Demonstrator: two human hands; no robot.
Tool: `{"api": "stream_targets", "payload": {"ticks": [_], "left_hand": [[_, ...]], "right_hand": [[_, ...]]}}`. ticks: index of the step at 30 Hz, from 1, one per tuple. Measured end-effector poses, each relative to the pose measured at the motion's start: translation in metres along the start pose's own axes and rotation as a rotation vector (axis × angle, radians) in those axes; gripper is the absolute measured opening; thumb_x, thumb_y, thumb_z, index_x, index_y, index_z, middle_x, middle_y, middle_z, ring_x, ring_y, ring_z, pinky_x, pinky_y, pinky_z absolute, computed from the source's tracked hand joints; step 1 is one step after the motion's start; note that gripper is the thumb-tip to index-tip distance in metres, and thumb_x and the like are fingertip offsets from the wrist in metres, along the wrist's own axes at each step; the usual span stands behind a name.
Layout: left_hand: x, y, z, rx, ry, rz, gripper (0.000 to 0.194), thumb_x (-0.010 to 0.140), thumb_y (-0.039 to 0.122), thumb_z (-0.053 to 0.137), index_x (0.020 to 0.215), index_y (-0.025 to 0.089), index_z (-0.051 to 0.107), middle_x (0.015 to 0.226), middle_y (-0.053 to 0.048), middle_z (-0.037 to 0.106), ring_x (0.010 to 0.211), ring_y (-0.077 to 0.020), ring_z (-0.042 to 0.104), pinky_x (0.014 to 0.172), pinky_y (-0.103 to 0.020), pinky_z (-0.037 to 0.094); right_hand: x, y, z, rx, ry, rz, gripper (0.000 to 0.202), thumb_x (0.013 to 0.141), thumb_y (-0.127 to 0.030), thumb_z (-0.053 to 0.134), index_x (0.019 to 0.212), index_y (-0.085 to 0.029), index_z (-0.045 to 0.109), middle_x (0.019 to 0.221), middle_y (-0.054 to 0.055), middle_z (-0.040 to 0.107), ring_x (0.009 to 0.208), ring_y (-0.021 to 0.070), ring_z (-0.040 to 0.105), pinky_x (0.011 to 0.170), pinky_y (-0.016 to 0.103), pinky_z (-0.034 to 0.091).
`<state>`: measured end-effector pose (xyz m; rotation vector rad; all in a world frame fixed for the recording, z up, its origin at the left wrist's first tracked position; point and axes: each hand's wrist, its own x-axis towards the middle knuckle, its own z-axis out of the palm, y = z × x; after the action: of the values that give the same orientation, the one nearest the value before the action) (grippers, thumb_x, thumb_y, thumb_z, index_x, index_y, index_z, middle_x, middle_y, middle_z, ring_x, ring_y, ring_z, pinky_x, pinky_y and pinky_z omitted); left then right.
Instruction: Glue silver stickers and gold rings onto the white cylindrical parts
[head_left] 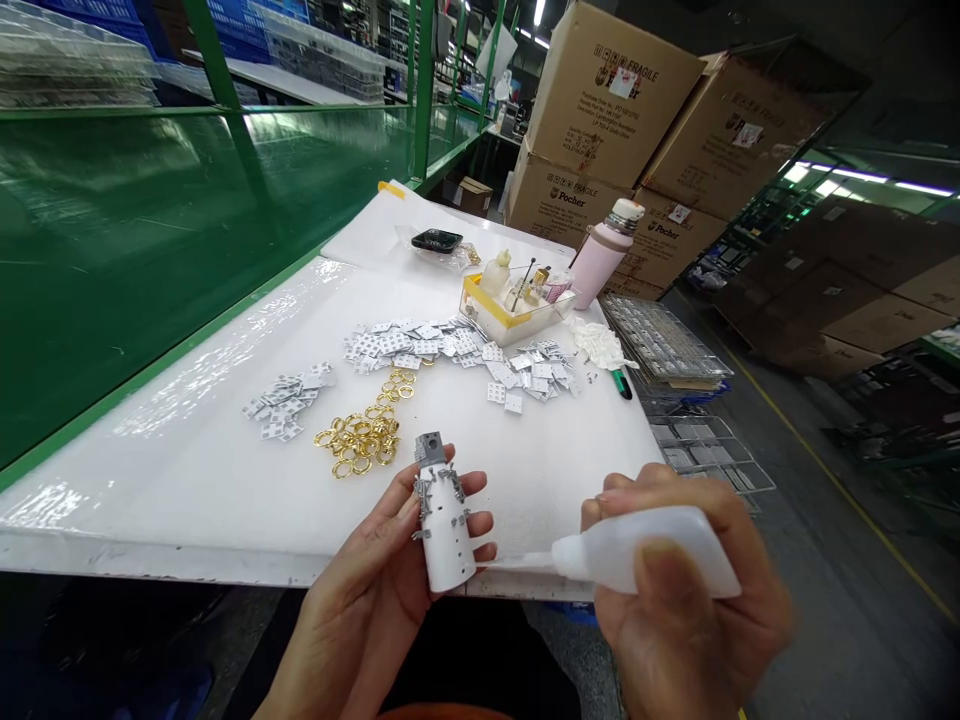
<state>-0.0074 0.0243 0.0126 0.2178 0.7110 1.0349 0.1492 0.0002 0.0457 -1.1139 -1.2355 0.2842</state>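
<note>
My left hand (390,570) holds a white cylinder (448,545) with grey fittings and a grey block at its top, its fingers wrapped behind it. The cylinder stands nearly upright over the table's front edge. My right hand (682,600) grips a translucent white squeeze bottle (649,550), tipped on its side. The bottle's thin nozzle points left, its tip at the lower right side of the cylinder. Beyond my hands lie a pile of gold rings (361,440), a small heap of white-grey plates (286,402) and larger heaps of such plates (409,342).
A clear tray (510,325) with yellow tape holds small bottles. Near it are a pink flask (600,262), crumpled tissue (600,343), a green marker (622,384) and a black phone-like item (436,240). Cartons (607,90) are stacked behind; a green ledge (150,365) runs along the left.
</note>
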Motion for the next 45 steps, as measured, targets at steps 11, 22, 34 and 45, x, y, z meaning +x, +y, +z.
{"api": "stream_targets", "payload": {"ticks": [11,22,34,45], "left_hand": [[0.0,0.0,-0.003,0.004,-0.035,0.002,0.031,0.091,0.019,0.061,0.122,0.016,0.065,0.121,-0.017,0.074,0.085,-0.0258,0.076,0.081,-0.042,0.063],[0.0,0.002,0.002,0.018,0.018,-0.003,0.03,0.091,0.018,0.062,0.121,0.015,0.065,0.119,-0.019,0.074,0.082,-0.0252,0.076,0.077,-0.041,0.063],[-0.003,0.012,0.007,0.06,0.136,0.026,0.037,0.089,0.012,0.062,0.126,0.014,0.06,0.124,-0.02,0.072,0.089,-0.0276,0.076,0.078,-0.043,0.065],[0.007,0.021,0.007,0.135,0.163,0.006,0.066,0.081,0.001,0.064,0.141,0.024,0.046,0.098,-0.005,0.082,0.082,-0.0275,0.078,0.062,-0.035,0.067]], "right_hand": [[-0.002,-0.005,0.006,-0.091,-0.014,-0.019,0.017,0.093,-0.034,0.062,0.085,-0.021,0.067,0.071,-0.002,0.059,0.066,0.013,0.053,0.062,0.029,0.042],[0.003,0.001,-0.002,-0.158,-0.086,-0.112,0.012,0.092,-0.031,0.062,0.087,-0.022,0.068,0.073,-0.002,0.063,0.069,0.0148,0.059,0.069,0.03,0.048],[0.037,0.048,-0.046,0.364,0.107,0.4,0.03,0.088,-0.049,0.064,0.083,-0.019,0.066,0.054,-0.006,0.04,0.045,0.0078,0.036,0.042,0.02,0.034],[0.063,0.15,-0.08,-0.138,-0.1,0.417,0.034,0.067,-0.036,0.083,0.08,-0.019,0.056,0.07,-0.003,0.064,0.065,0.0139,0.059,0.066,0.028,0.049]]}}
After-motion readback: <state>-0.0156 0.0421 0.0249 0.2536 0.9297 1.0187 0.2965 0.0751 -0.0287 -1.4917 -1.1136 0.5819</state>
